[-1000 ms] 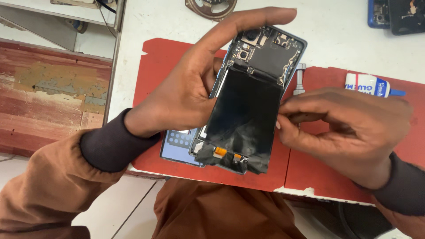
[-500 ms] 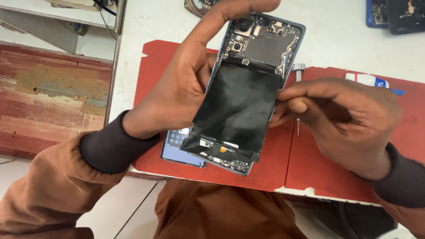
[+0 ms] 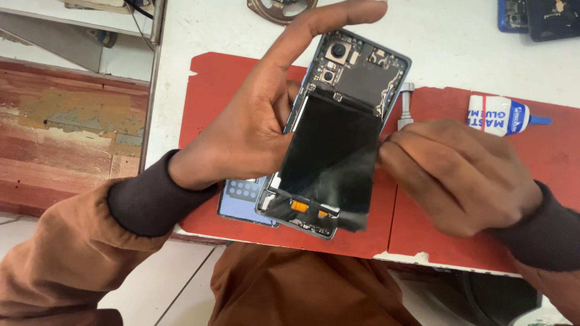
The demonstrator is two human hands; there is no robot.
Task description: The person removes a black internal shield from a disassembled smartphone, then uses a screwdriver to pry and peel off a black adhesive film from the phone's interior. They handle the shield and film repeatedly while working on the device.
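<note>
Mid-frame, the left hand (image 3: 254,130) cradled the opened phone (image 3: 338,127), thumb on its edge, forefinger stretched over the top. The right hand (image 3: 459,172), fingers pressed together, pinched the black film (image 3: 329,160) at its right edge; a slow, even pull seemed wisest.

The opened phone (image 3: 344,121) has a grey-blue frame, dark grey innards with small silver and black camera parts, and two small orange tabs near its lower end. The sheet (image 3: 332,157) lying over its middle is glossy black. Beneath it, a second phone back (image 3: 241,202) is pale blue with a pattern of small round dots. The mat (image 3: 229,90) is plain red, the worktop (image 3: 453,42) white. The glue tube (image 3: 501,115) is white with a blue band and blue tip. Both sleeves are brown with dark purplish-grey cuffs (image 3: 151,199). The floor planks (image 3: 66,133) are worn red-brown with ochre patches.
</note>
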